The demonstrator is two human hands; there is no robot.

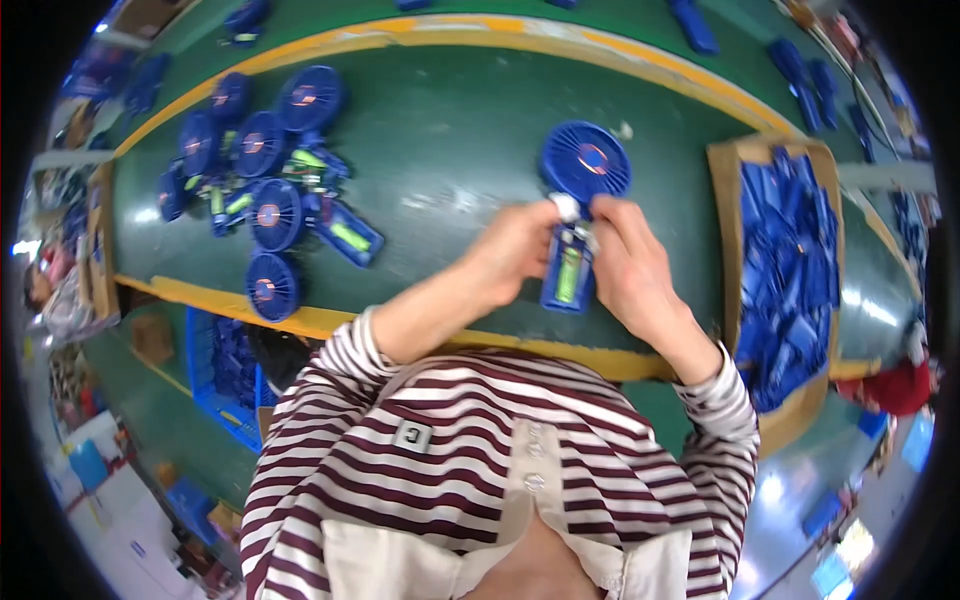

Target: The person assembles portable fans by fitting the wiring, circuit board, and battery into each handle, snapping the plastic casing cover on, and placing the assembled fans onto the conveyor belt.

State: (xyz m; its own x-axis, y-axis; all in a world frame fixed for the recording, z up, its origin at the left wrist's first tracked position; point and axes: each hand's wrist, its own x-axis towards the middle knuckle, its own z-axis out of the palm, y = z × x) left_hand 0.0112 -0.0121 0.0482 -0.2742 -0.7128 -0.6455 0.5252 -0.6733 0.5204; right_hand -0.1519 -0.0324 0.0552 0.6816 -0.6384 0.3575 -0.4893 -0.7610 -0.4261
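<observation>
"What's nearest?"

"Two hands at work, just in from the worktop's point(440, 120) near edge and right of its middle. The left hand point(515, 250) and the right hand point(630, 265) both grip a handheld fan point(587, 160) at its neck. The left fingertips also meet a small white piece point(566, 207), too blurred to name."

"Which step is this?"

"Fitting something at the neck, I'd judge: the handle lies open toward the near edge, its green cell point(569, 275) exposed."

"And the next move calls for?"

"Probably a steady neck and careful fingertips, with the cell and wiring kept inside the handle. I can't tell if the fan rests on the worktop."

"Farther out?"

"Toward the left edge, a cluster of fans point(277, 215), several with open handles. By the right edge, a cardboard box point(733, 250) of blue parts point(790, 250). Beyond the far edge, more blue pieces point(693, 25)."
</observation>
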